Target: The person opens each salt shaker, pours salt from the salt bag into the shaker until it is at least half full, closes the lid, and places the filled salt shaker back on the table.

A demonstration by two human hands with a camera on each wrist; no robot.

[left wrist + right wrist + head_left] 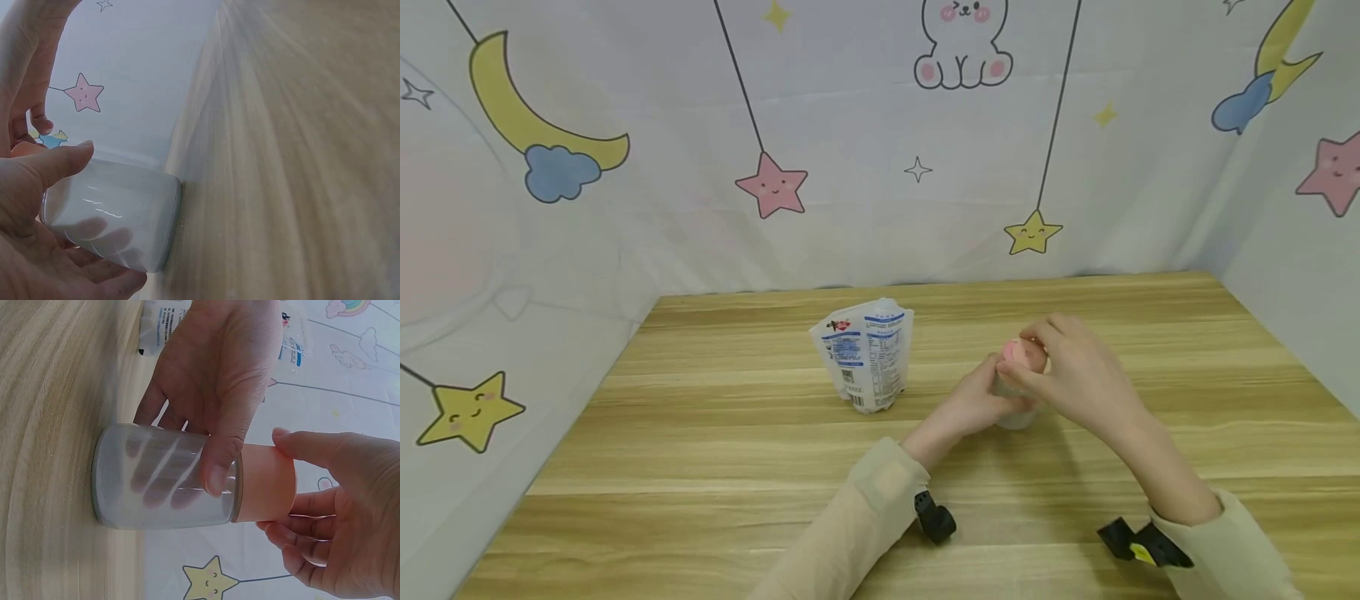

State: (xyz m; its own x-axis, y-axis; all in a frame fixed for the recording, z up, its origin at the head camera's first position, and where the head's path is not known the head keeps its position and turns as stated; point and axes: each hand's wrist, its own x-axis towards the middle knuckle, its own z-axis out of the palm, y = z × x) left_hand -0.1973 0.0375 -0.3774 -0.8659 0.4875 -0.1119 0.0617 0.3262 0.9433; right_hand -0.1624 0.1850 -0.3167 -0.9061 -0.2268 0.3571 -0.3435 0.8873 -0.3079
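A clear jar (169,515) with a pink lid (269,481) stands upright on the wooden table. Its walls look cloudy, and I cannot tell what is inside. My left hand (973,400) grips the jar's body, fingers wrapped around the far side and thumb across the front, as the right wrist view shows. With thumb and fingers, my right hand (1075,375) holds the lid at its rim. The lid sits on the jar's mouth. In the left wrist view the jar (112,209) is seen from the side, the lid mostly hidden behind my left thumb.
A white printed pouch (868,358) with blue text stands on the table (700,467), left of my hands. Behind the table hangs a pale curtain (865,117) with stars and moons. A black wrist camera (934,517) hangs at my left sleeve.
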